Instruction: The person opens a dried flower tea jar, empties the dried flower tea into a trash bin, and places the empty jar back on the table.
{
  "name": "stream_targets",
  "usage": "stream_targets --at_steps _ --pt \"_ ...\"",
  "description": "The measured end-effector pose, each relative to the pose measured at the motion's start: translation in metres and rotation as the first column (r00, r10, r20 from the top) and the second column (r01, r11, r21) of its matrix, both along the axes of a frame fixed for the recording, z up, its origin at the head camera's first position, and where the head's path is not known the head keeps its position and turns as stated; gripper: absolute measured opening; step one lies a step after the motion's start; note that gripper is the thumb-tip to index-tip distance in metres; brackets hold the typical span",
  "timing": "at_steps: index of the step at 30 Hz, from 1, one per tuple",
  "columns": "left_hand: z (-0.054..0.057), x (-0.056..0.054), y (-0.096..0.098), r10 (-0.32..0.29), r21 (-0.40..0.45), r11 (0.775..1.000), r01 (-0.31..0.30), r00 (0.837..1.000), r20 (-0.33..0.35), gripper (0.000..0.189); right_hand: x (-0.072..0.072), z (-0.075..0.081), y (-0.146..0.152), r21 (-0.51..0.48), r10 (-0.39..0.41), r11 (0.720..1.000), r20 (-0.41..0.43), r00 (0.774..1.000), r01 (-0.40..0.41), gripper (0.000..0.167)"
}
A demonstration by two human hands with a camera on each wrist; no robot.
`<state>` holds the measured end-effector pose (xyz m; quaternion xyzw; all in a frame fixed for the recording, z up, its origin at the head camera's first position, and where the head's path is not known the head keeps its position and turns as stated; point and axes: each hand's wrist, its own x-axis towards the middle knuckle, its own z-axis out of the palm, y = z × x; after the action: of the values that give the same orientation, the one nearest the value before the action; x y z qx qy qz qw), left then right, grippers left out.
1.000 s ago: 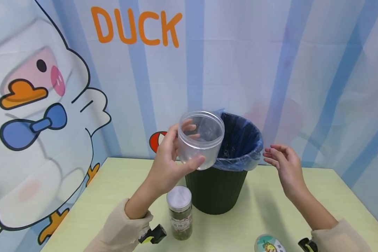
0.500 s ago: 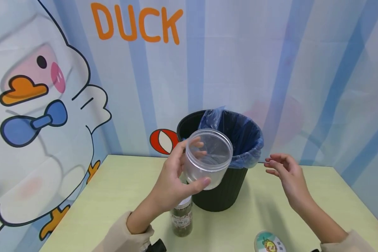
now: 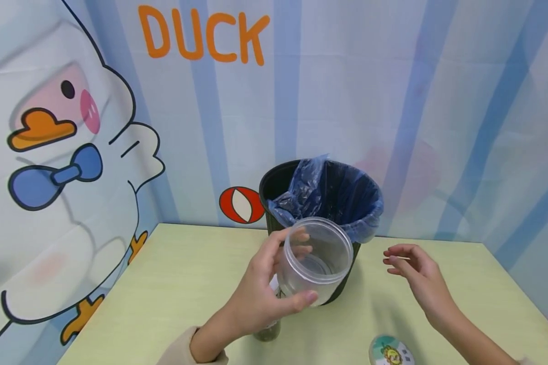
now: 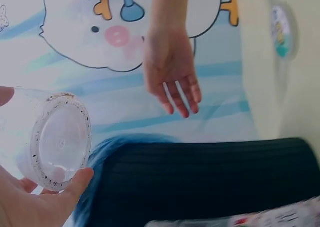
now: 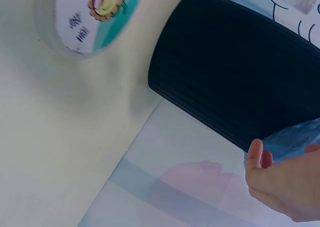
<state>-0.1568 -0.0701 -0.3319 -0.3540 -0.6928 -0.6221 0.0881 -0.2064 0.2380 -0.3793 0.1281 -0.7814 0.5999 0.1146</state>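
Observation:
My left hand (image 3: 265,296) grips a clear plastic jar (image 3: 326,289), fingers behind it and thumb along its front. The jar has no lid, and its mouth tilts up toward the head camera. Dark specks ring the base of the jar (image 4: 62,142) in the left wrist view. Just beyond it stands a black trash bin (image 3: 355,258), lined with a blue plastic bag (image 3: 367,223) that has slipped inward at the left rim. To the right of the bin, my right hand (image 3: 422,276) hovers over the table with fingers loosely bent, holding nothing.
Behind my left hand, mostly hidden, a jar of dried greenish-brown contents (image 3: 268,332) stands on the pale yellow table (image 3: 201,274). A round lid-like piece with a teal and white label (image 3: 391,351) lies near the front. A duck-print cloth (image 3: 338,76) hangs behind.
My left hand has brought the clear jar down and slightly right, from beside the bin's rim to in front of the bin. My right hand has sunk a little.

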Motion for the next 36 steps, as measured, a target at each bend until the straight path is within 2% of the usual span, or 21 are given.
stream_targets --at_steps 6,9,12,16,21,25,26,28,29,31,33,35,36 --pt "-0.026 0.004 0.006 -0.038 -0.026 0.999 0.039 0.999 0.032 0.076 0.008 -0.011 0.002 0.075 0.018 0.997 0.088 0.996 -0.025 0.027" --pt "-0.038 0.006 0.009 -0.049 -0.044 0.998 0.053 0.995 0.086 0.076 0.013 -0.017 0.002 0.107 0.028 0.993 0.136 0.99 -0.043 0.026" --pt "-0.05 0.009 0.012 -0.047 -0.073 0.996 0.059 0.985 0.168 0.076 0.017 -0.024 0.003 0.139 0.036 0.988 0.173 0.984 -0.061 0.026" --pt "-0.065 0.009 0.014 -0.035 -0.107 0.993 0.058 0.978 0.204 0.076 0.021 -0.032 0.005 0.176 0.055 0.98 0.23 0.972 -0.097 0.028" --pt "-0.081 0.009 0.015 -0.014 -0.157 0.986 0.052 0.972 0.235 0.073 0.026 -0.043 0.006 0.256 0.06 0.956 0.307 0.95 -0.143 0.031" --pt "-0.089 0.008 0.016 -0.005 -0.183 0.982 0.05 0.971 0.238 0.074 0.029 -0.051 0.008 0.337 0.064 0.922 0.35 0.935 -0.189 0.037" --pt "-0.09 0.008 0.016 0.005 -0.194 0.98 0.044 0.969 0.245 0.075 0.03 -0.053 0.01 0.357 0.08 0.909 0.357 0.931 -0.215 0.039" --pt "-0.092 0.008 0.017 0.037 -0.23 0.973 0.028 0.961 0.274 0.076 0.031 -0.06 0.014 0.43 0.149 0.857 0.318 0.936 -0.283 0.043" --pt "-0.093 0.008 0.017 0.059 -0.254 0.967 0.017 0.956 0.287 0.077 0.032 -0.063 0.016 0.469 0.182 0.824 0.31 0.933 -0.317 0.046" --pt "-0.095 0.008 0.018 0.104 -0.304 0.953 -0.001 0.941 0.322 0.078 0.032 -0.072 0.022 0.56 0.279 0.745 0.232 0.932 -0.363 0.05" --pt "-0.097 0.007 0.018 0.143 -0.345 0.938 -0.013 0.925 0.353 0.08 0.031 -0.082 0.026 0.666 0.358 0.661 0.125 0.925 -0.346 0.058" --pt "-0.099 0.006 0.019 0.171 -0.376 0.926 -0.024 0.916 0.364 0.081 0.03 -0.091 0.028 0.732 0.392 0.609 0.058 0.918 -0.307 0.067" --pt "-0.1 0.006 0.02 0.181 -0.385 0.922 -0.027 0.911 0.37 0.081 0.03 -0.095 0.03 0.755 0.408 0.593 0.02 0.913 -0.282 0.07"
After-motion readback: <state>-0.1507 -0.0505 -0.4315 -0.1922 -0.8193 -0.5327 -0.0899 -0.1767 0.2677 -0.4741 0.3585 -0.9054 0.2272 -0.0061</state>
